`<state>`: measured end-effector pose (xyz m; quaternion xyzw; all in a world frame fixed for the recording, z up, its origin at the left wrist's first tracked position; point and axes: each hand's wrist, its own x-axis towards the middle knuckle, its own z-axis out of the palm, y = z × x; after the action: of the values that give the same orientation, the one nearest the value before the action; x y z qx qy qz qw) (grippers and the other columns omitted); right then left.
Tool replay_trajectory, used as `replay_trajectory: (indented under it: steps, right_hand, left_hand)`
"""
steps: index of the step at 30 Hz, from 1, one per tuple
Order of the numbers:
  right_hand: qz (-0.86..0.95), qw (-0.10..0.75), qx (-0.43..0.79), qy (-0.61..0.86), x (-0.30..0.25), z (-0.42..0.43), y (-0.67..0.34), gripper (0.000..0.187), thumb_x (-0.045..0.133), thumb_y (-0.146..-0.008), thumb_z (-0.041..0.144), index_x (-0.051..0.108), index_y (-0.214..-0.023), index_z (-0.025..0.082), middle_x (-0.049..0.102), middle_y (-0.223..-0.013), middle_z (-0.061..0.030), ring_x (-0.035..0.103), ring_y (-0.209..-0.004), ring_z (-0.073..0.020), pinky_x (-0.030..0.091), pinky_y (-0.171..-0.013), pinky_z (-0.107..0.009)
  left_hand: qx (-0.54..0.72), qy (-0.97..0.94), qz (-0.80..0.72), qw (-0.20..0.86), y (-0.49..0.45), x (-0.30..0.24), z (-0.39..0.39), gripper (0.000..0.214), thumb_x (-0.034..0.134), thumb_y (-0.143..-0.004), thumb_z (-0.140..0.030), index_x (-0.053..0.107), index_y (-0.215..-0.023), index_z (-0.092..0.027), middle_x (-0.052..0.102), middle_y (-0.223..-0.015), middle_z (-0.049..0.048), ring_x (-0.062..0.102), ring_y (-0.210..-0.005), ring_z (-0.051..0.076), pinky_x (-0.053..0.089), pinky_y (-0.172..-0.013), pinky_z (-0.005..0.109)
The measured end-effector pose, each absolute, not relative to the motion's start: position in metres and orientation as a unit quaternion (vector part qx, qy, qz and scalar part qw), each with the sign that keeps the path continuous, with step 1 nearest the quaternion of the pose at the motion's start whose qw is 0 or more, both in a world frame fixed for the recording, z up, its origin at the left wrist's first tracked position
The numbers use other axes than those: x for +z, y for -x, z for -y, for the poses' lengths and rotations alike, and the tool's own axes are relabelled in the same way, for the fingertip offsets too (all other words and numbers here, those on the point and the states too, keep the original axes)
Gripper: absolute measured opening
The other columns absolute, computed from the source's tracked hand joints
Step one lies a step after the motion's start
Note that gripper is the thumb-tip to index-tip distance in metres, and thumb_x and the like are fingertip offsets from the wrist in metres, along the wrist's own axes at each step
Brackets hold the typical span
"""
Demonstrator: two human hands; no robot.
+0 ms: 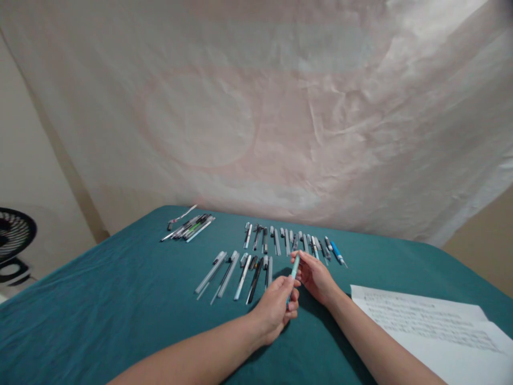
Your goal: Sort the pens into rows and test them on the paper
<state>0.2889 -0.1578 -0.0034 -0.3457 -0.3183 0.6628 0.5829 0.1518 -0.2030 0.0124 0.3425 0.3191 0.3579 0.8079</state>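
Observation:
A light teal pen (295, 267) is held between both hands above the cloth, tilted with its far end up and to the right. My left hand (276, 306) wraps its fingers round the lower part of the barrel. With its fingertips, my right hand (316, 275) pinches the upper end. Just left of the hands lies a near row of pens with caps and clear tubes taken apart, among them a black pen (255, 282) and a white pen (242, 278). A far row of pens (276, 241) runs behind the hands, ending in a blue pen (337, 252).
A pile of pens (192, 227) lies at the back left of the green-blue tablecloth (120, 299). Sheets of handwritten paper (433, 326) rest at the right, beside my right forearm. A black fan (14, 235) stands off the table's left side. A pale sheet (256, 107) hangs behind.

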Motion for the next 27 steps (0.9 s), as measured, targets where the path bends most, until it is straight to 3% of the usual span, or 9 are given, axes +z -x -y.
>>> replay_trajectory:
  steps: [6, 12, 27]
  right_hand:
    - [0.311, 0.611, 0.613, 0.392, -0.0077, 0.1551, -0.2856, 0.029, 0.066, -0.068, 0.042, 0.058, -0.059, 0.015, 0.05, -0.048, 0.0045, 0.039, -0.039, -0.0043, 0.03, -0.037, -0.016]
    - [0.345, 0.603, 0.595, 0.405, -0.0095, 0.1542, -0.2865, 0.029, 0.067, -0.066, 0.043, 0.062, -0.063, 0.015, 0.051, -0.05, 0.0038, 0.036, -0.041, -0.0036, 0.03, -0.04, -0.016]
    - [0.311, 0.594, 0.644, 0.369, -0.0026, 0.1579, -0.2859, 0.028, 0.068, -0.067, 0.039, 0.067, -0.076, 0.013, 0.062, -0.062, -0.0011, 0.043, -0.042, -0.0033, 0.036, -0.04, -0.015]
  left_hand:
    - [0.346, -0.388, -0.345, 0.781, -0.1547, 0.0076, 0.2071, 0.025, 0.047, -0.08, -0.041, 0.042, -0.083, -0.017, 0.042, -0.06, -0.0061, 0.035, -0.042, 0.002, 0.018, -0.043, 0.018]
    - [0.35, -0.365, -0.318, 0.802, -0.1539, 0.0062, 0.2077, 0.03, 0.048, -0.077, -0.047, 0.039, -0.08, -0.018, 0.039, -0.056, -0.0086, 0.022, -0.037, -0.001, 0.008, -0.042, 0.019]
    - [0.342, -0.299, -0.27, 0.849, -0.1501, 0.0018, 0.2003, 0.031, 0.054, -0.076, -0.044, 0.044, -0.081, -0.015, 0.033, -0.052, -0.0087, 0.02, -0.038, 0.0, 0.009, -0.042, 0.017]
